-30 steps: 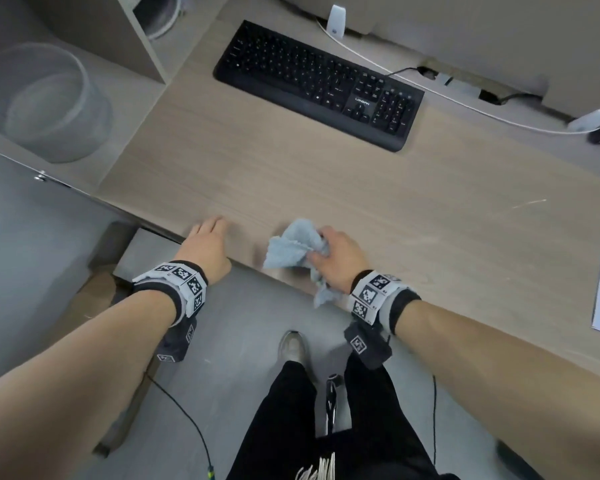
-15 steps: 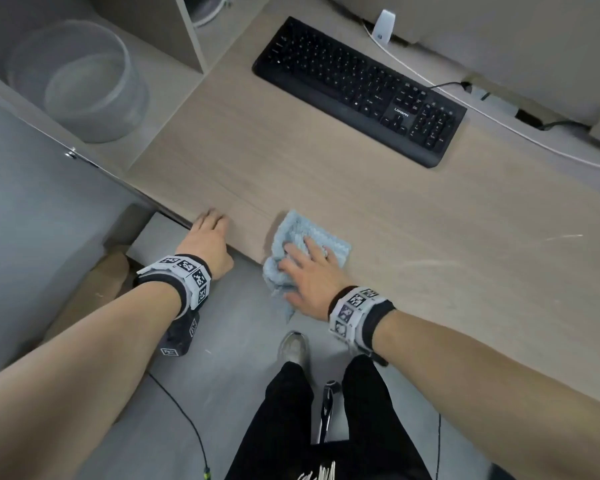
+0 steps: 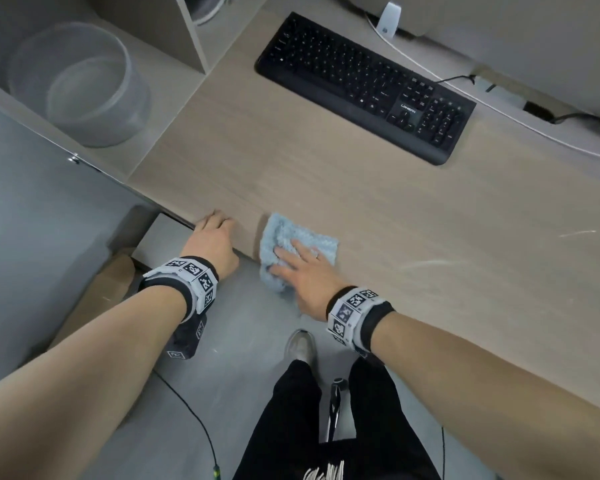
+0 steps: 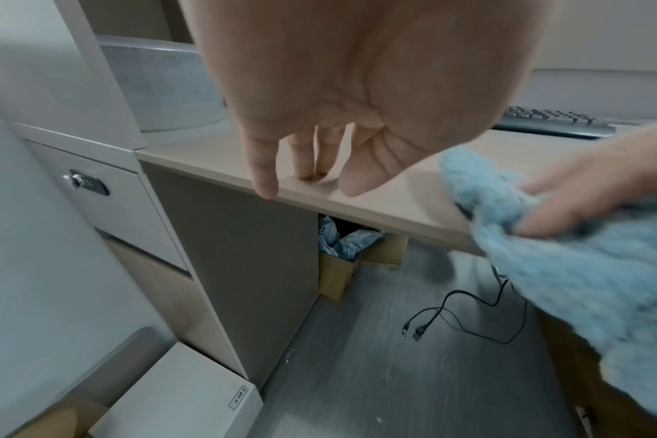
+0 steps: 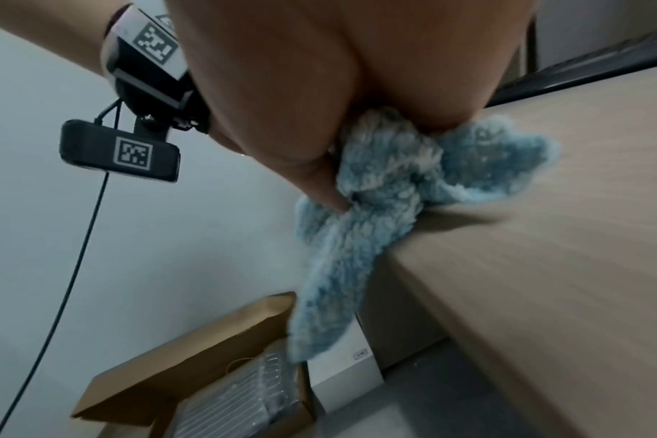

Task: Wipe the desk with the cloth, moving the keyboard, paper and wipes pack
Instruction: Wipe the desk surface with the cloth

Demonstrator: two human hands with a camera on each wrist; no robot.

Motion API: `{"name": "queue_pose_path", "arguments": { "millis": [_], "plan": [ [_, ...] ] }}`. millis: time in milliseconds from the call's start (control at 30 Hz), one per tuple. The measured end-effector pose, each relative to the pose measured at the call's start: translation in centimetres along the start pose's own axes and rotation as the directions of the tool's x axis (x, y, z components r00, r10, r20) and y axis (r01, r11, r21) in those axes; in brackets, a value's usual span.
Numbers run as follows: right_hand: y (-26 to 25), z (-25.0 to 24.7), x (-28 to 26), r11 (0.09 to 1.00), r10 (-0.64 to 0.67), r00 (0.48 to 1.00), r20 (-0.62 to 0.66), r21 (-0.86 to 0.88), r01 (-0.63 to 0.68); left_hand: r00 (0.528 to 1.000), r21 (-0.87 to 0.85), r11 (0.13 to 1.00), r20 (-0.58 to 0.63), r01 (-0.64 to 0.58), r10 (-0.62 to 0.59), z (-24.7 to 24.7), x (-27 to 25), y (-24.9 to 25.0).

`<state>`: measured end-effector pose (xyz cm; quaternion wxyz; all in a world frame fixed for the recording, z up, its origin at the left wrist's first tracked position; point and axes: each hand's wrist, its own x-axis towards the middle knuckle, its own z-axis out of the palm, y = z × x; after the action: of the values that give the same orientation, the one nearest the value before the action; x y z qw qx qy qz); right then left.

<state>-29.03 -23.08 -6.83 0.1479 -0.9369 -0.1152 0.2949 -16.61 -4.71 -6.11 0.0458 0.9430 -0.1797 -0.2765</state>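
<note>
A fluffy light-blue cloth (image 3: 291, 237) lies on the front edge of the wooden desk (image 3: 361, 188), with part of it hanging over the edge (image 5: 327, 296). My right hand (image 3: 302, 268) presses flat on the cloth, fingers spread and straight, and the thumb digs into the pile (image 5: 331, 195). My left hand (image 3: 215, 237) rests just left of it, fingertips (image 4: 312, 174) touching the desk's front edge and holding nothing. The black keyboard (image 3: 361, 84) lies at the back of the desk, well away from both hands. Neither paper nor wipes pack is in view.
A clear plastic tub (image 3: 80, 84) stands on the lower cabinet to the left. A white cable (image 3: 499, 109) runs behind the keyboard. Under the desk are a cardboard box (image 4: 342, 275) and a loose black cable (image 4: 469, 314). My legs (image 3: 326, 427) stand close to the desk's front.
My right hand went from bunching the cloth to lying flat on it, spreading it at the desk edge. The left hand has stayed on the edge.
</note>
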Motion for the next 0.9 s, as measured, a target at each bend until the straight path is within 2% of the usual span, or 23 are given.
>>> {"name": "queue_pose_path", "arguments": {
  "millis": [67, 133, 167, 267, 333, 400, 433, 467, 567, 600, 667, 733, 833, 867, 900],
  "plan": [
    [2.7, 0.5, -2.1, 0.997, 0.07, 0.996, -0.057, 0.036, -0.068, 0.998, -0.004, 0.998, 0.009, 0.055, -0.055, -0.5, 0.1, 0.8],
    [6.4, 0.4, -4.4, 0.969, 0.24, 0.966, -0.099, 0.091, -0.231, 0.997, 0.005, 0.997, 0.003, 0.081, -0.081, -0.8, 0.0, 2.1],
    [8.4, 0.2, -5.6, 0.932, 0.354, 0.929, -0.109, 0.131, -0.339, 0.998, 0.012, 0.997, -0.006, 0.07, -0.07, -0.8, 0.0, 2.8],
    [14.0, -0.3, -9.2, 0.754, 0.648, 0.755, -0.105, 0.228, -0.616, 1.0, 0.007, 1.0, 0.005, -0.011, 0.011, -0.5, 0.4, 5.2],
    [15.4, -0.7, -9.7, 0.68, 0.727, 0.681, -0.087, 0.23, -0.696, 0.997, 0.017, 0.998, 0.042, -0.068, 0.067, -0.2, 0.8, 6.4],
    [14.4, -1.3, -8.3, 0.64, 0.761, 0.646, -0.068, 0.249, -0.727, 0.99, 0.046, 0.992, 0.081, -0.121, 0.117, 0.2, 1.1, 7.1],
    [13.4, -1.8, -7.2, 0.647, 0.754, 0.653, -0.07, 0.251, -0.72, 0.986, 0.063, 0.988, 0.102, -0.14, 0.133, 0.2, 1.3, 7.5],
    [12.1, -2.1, -6.0, 0.692, 0.713, 0.696, -0.085, 0.242, -0.68, 0.983, 0.081, 0.986, 0.119, -0.147, 0.137, 0.2, 1.5, 7.6],
    [8.4, -1.9, -3.6, 0.872, 0.483, 0.868, -0.119, 0.162, -0.463, 0.98, 0.126, 0.982, 0.163, -0.139, 0.118, -0.3, 1.6, 7.7],
    [7.8, -1.6, -3.3, 0.906, 0.418, 0.901, -0.115, 0.12, -0.405, 0.977, 0.134, 0.981, 0.177, -0.143, 0.118, -0.6, 1.7, 7.6],
    [7.7, -1.7, -3.6, 0.943, 0.332, 0.935, -0.121, 0.077, -0.325, 0.973, 0.155, 0.974, 0.191, -0.162, 0.131, -1.3, 2.1, 7.6],
    [8.9, -2.7, -4.1, 0.925, 0.36, 0.914, -0.189, 0.199, -0.323, 0.973, 0.159, 0.975, 0.193, -0.157, 0.125, -2.2, 2.8, 7.6],
    [11.5, -5.1, -4.8, 0.778, 0.554, 0.767, -0.324, 0.528, -0.339, 0.977, 0.13, 0.985, 0.194, -0.109, 0.082, -3.5, 4.3, 8.3],
    [12.0, -6.1, -4.8, 0.735, 0.585, 0.742, -0.326, 0.601, -0.315, 0.979, 0.099, 0.992, 0.195, -0.08, 0.06, -3.9, 4.9, 8.4],
    [12.5, -7.0, -4.6, 0.697, 0.596, 0.741, -0.31, 0.658, -0.286, 0.98, 0.07, 0.996, 0.195, -0.059, 0.044, -4.4, 5.7, 8.9]
  ]
}}
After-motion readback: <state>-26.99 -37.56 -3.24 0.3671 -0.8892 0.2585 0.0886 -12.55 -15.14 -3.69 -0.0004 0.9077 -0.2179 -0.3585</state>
